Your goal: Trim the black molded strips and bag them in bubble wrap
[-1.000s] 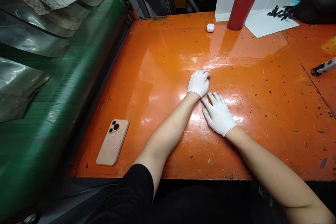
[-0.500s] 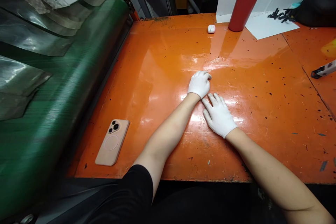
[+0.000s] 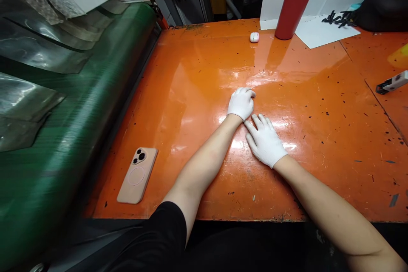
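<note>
Both my hands wear white gloves and rest on the glossy orange table (image 3: 197,76). My left hand (image 3: 241,103) lies near the table's middle with its fingers curled under, and nothing shows in it. My right hand (image 3: 264,140) lies flat just behind it, palm down, fingers stretched out toward the left wrist and almost touching it. It holds nothing. Both forearms are bare and lie on the table.
A pink phone (image 3: 137,174) lies face down near the front left edge. A green roller machine (image 3: 63,136) runs along the left side. At the back stand a red bottle (image 3: 293,4), a small white case (image 3: 254,37), white sheets (image 3: 321,29) and a black bag (image 3: 382,8).
</note>
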Action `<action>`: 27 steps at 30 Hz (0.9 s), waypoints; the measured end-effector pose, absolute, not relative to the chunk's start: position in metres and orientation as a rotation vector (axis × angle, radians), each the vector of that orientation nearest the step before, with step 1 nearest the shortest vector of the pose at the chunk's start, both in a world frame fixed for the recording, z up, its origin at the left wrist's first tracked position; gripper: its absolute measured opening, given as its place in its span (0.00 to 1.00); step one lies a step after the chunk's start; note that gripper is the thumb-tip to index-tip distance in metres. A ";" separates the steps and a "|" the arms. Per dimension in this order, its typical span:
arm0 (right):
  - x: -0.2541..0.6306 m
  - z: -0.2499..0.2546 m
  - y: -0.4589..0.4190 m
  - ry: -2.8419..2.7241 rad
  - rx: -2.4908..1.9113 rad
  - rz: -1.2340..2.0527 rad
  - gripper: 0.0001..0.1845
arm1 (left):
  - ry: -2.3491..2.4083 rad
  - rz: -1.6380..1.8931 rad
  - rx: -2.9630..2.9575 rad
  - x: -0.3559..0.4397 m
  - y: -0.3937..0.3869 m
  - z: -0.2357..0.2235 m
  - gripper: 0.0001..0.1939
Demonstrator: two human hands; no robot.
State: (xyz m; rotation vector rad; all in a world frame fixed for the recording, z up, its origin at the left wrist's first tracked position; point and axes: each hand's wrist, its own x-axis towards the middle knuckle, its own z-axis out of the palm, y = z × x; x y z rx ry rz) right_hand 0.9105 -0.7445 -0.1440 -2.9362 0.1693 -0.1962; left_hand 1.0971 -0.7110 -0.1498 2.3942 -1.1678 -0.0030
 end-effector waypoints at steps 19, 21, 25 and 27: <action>0.911 -0.143 -0.746 0.135 -2.967 -0.199 0.29 | -1.173 -0.007 2.373 1.099 -0.712 -0.152 0.19; 0.911 -0.142 -0.746 0.136 -2.966 -0.200 0.29 | -1.170 -0.014 2.378 1.099 -0.712 -0.152 0.19; 0.911 -0.142 -0.746 0.146 -2.963 -0.194 0.29 | -1.168 -0.023 2.388 1.099 -0.712 -0.151 0.20; 0.911 -0.142 -0.745 0.148 -2.960 -0.189 0.29 | -1.170 -0.026 2.392 1.098 -0.712 -0.151 0.20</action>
